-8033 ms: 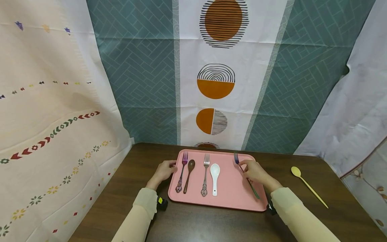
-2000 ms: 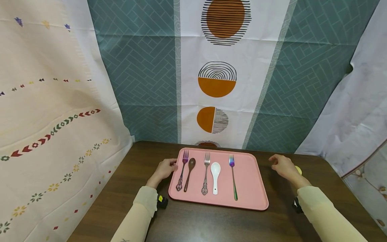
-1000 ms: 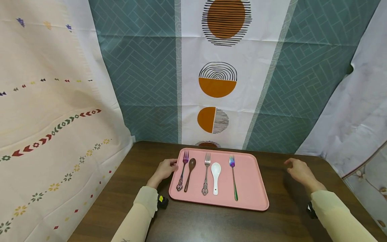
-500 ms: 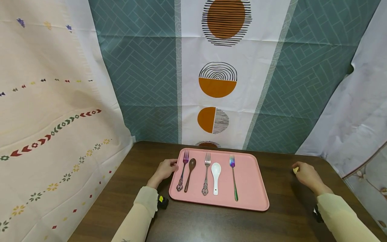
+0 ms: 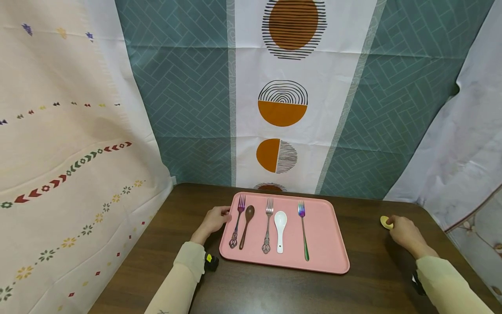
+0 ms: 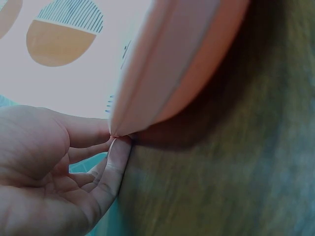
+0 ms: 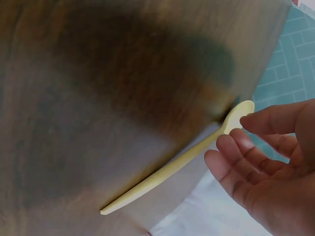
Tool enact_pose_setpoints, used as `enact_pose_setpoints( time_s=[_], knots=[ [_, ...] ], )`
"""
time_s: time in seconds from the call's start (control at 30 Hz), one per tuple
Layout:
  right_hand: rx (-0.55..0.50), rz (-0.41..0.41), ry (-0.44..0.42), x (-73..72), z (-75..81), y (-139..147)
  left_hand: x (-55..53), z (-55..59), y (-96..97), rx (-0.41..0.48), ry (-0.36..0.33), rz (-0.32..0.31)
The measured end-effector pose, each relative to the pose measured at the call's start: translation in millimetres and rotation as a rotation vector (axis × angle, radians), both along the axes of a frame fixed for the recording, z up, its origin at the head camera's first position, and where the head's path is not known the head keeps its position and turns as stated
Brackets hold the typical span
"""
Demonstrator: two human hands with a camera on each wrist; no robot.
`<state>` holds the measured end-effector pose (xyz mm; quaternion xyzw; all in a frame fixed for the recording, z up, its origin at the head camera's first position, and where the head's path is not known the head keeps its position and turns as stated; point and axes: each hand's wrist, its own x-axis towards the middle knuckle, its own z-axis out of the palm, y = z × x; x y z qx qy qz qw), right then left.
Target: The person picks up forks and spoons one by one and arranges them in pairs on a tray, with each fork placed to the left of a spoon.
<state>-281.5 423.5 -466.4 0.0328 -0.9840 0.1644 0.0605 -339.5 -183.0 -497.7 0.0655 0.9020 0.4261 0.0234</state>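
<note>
My left hand pinches the left rim of a pink tray, thumb and finger meeting at its edge in the left wrist view. Over at the right, my right hand hovers by a yellow spoon lying on the table, fingers bent loosely and apart near its bowl. In the head view that hand hides the spoon's handle. On the tray lie a purple-tined fork, a dark brown spoon, a silver fork, a white soup spoon and a rainbow-coloured fork.
The dark wooden table extends around the tray. Behind it hangs a teal and white patterned cloth. A cream embroidered cloth drapes at the left, and a pale cloth at the right.
The rainbow fork, earlier in my right hand, now lies on the tray further left. My right hand has moved right and toward me to the yellow spoon. My left hand stays at the rim.
</note>
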Motion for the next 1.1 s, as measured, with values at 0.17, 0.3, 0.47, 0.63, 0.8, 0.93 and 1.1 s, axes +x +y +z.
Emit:
enact_pose_setpoints(
  time_s=[0.17,0.3,0.47,0.63,0.8,0.93,1.1],
  knots=[
    [0.004,-0.014,-0.014,1.0,-3.3,5,0.1,-0.9,0.6,0.009,-0.014,0.005],
    [0.01,-0.022,-0.028,2.0,-5.5,9,-0.3,-1.1,0.5,0.014,-0.013,0.006],
    [0.013,-0.025,-0.053,4.4,-6.6,9,0.1,-1.1,0.6,0.011,-0.007,0.006],
    [0.008,-0.032,-0.08,7.5,-6.0,7,0.8,0.1,0.9,0.01,-0.006,0.008],
    [0.008,-0.04,-0.078,8.8,-5.5,4,1.2,1.4,1.0,0.009,-0.001,0.008],
    [0.023,-0.026,-0.059,7.8,-6.3,2,1.3,0.7,1.2,0.01,-0.01,0.011],
    [0.041,-0.03,-0.078,5.2,-5.5,0,1.2,1.2,0.9,0.007,-0.006,0.013]
  ],
)
